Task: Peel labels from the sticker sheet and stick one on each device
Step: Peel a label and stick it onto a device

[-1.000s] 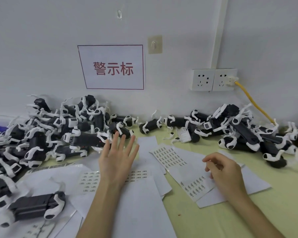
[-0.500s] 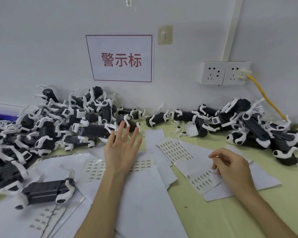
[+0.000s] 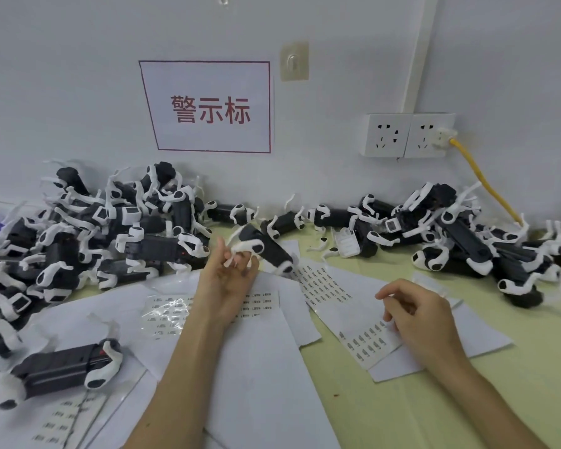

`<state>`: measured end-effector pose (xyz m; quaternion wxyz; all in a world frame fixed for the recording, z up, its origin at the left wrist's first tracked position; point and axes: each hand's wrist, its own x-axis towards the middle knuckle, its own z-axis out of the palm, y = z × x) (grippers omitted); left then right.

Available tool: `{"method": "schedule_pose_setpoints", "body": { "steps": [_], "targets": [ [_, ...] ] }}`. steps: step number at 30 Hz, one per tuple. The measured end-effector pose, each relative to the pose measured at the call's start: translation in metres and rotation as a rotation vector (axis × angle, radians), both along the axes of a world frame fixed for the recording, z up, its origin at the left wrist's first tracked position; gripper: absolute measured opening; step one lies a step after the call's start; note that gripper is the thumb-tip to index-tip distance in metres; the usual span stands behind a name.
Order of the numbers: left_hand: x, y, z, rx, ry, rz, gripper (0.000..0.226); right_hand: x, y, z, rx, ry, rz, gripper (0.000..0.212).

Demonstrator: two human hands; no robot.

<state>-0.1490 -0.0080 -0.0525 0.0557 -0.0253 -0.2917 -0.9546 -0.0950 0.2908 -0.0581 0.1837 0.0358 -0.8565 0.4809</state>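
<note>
My left hand [image 3: 229, 273] is turned palm up and grips the white strap of a black-and-white device [image 3: 266, 246], lifted just in front of the left pile. My right hand [image 3: 418, 315] rests with curled fingers on a sticker sheet [image 3: 366, 343] with rows of small dark labels; whether it pinches a label I cannot tell. Another sticker sheet [image 3: 321, 285] lies between the hands. One device [image 3: 65, 367] lies apart at the lower left.
Two heaps of black-and-white devices line the wall, one at left [image 3: 88, 234], one at right [image 3: 460, 241]. White paper sheets [image 3: 259, 384] cover the yellow-green table [image 3: 467, 413]. A yellow cable [image 3: 486, 186] runs from the wall socket [image 3: 405, 134].
My left hand reached forward with spread fingers, then turned palm up and took a device by its strap. The right hand stayed on the sticker sheet. The view tilted slightly.
</note>
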Motion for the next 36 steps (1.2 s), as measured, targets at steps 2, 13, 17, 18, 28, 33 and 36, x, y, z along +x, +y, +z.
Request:
{"method": "schedule_pose_setpoints", "body": {
  "steps": [2,13,17,18,28,33,36],
  "targets": [
    [0.005,0.005,0.004,-0.042,0.015,-0.053,0.039,0.002,-0.001,0.003,-0.006,0.005,0.017,0.036],
    [0.031,0.051,0.022,-0.095,0.352,-0.623,0.026,0.02,-0.03,0.015,-0.277,-0.148,0.464,0.077],
    [0.03,0.062,0.022,-0.227,0.258,-0.669,0.021,0.02,-0.023,0.019,-0.182,0.107,0.238,0.049],
    [0.028,0.061,0.021,-0.357,0.192,-0.595,0.019,0.019,-0.018,0.021,-0.162,0.182,0.158,0.049],
    [0.027,0.042,0.023,-1.789,0.202,-0.741,0.068,0.013,-0.007,0.019,0.014,0.438,-0.195,0.048],
    [0.026,0.032,0.022,-1.919,0.138,-0.428,0.069,0.011,-0.006,0.017,-0.011,0.449,-0.212,0.047],
    [0.024,0.033,0.025,-1.947,0.197,-0.047,0.059,0.01,-0.004,0.018,-0.007,0.427,-0.173,0.05]
  ]
}}
